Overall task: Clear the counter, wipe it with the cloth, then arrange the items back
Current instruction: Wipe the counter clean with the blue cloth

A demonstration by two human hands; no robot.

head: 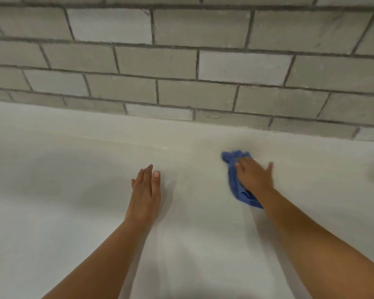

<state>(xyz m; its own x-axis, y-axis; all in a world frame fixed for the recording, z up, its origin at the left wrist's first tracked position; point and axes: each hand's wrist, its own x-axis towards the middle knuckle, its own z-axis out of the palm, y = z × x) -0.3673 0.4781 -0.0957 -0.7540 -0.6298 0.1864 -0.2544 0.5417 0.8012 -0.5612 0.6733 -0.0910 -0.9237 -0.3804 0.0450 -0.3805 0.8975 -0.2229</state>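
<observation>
The cloth [235,180] is blue and crumpled, bunched into a long uneven wad lying on the pale, smooth bench [73,190], right of centre and not far from the back edge. Part of it is covered, so its full outline cannot be made out.

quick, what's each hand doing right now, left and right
Left hand: open, flat on the counter, holding nothing.
Right hand: open, palm pressing the blue cloth onto the counter.

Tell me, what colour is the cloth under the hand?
Blue. The cloth shows best in the head view.
</observation>
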